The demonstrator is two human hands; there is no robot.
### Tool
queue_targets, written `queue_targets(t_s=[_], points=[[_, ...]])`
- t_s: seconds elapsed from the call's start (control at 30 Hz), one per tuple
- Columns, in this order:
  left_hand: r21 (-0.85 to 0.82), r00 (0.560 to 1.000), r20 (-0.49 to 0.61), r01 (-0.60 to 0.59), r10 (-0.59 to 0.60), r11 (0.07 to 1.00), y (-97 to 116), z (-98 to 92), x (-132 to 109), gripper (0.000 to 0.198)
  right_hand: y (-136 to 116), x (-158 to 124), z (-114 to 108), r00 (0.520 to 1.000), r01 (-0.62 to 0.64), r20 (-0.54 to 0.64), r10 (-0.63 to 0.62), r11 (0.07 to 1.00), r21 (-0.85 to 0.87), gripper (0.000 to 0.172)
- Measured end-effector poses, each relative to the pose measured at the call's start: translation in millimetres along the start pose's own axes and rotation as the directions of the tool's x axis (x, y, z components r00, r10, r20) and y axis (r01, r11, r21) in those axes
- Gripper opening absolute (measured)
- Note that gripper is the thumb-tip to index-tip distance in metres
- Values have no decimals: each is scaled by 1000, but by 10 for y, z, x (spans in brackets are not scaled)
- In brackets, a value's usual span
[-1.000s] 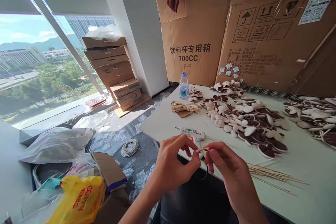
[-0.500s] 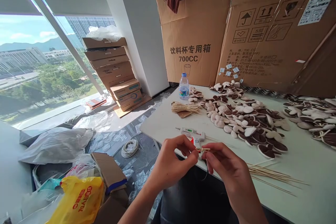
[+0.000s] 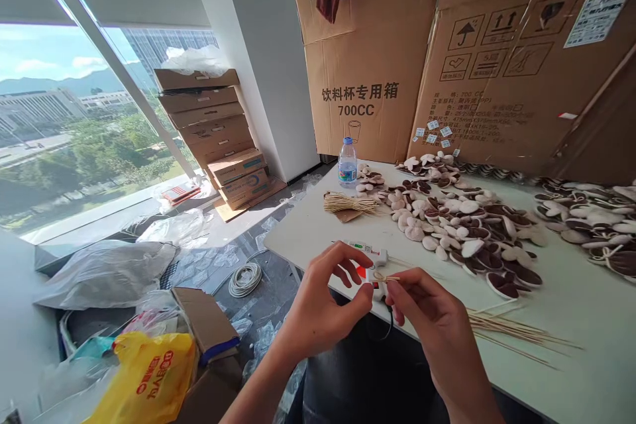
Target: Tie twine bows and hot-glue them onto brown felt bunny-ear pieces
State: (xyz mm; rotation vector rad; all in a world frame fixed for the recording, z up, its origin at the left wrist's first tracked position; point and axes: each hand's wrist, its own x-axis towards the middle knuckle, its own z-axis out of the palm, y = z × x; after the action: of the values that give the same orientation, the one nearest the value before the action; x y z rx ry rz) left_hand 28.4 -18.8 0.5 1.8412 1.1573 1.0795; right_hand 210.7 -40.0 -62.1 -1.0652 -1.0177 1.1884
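My left hand [image 3: 322, 301] and my right hand [image 3: 432, 318] meet in front of the table's near edge. Both pinch a short piece of tan twine [image 3: 385, 277] that forms a small loop between their fingertips. Just behind the fingers a white glue gun [image 3: 370, 256] with a red trigger lies on the pale table [image 3: 308, 232]. Thin wooden sticks [image 3: 511, 330] lie to the right of my right hand.
A big heap of white and brown shell-like pieces [image 3: 462, 228] covers the table's middle and right. A bundle of twine [image 3: 348, 203] and a water bottle [image 3: 347, 162] stand at the far left corner. Large cardboard boxes [image 3: 368, 59] rise behind. Bags [image 3: 149, 371] and boxes litter the floor at left.
Both hands have shifted slightly up and toward the glue gun, and the twine between the fingertips now shows a small loop.
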Motion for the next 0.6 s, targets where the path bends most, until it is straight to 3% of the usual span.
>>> queue_targets(t_s=[0.6], points=[[-106, 1000, -20, 15, -17, 994, -6, 52, 58, 5, -32, -27, -6, 996, 45, 80, -41, 998, -42, 32]])
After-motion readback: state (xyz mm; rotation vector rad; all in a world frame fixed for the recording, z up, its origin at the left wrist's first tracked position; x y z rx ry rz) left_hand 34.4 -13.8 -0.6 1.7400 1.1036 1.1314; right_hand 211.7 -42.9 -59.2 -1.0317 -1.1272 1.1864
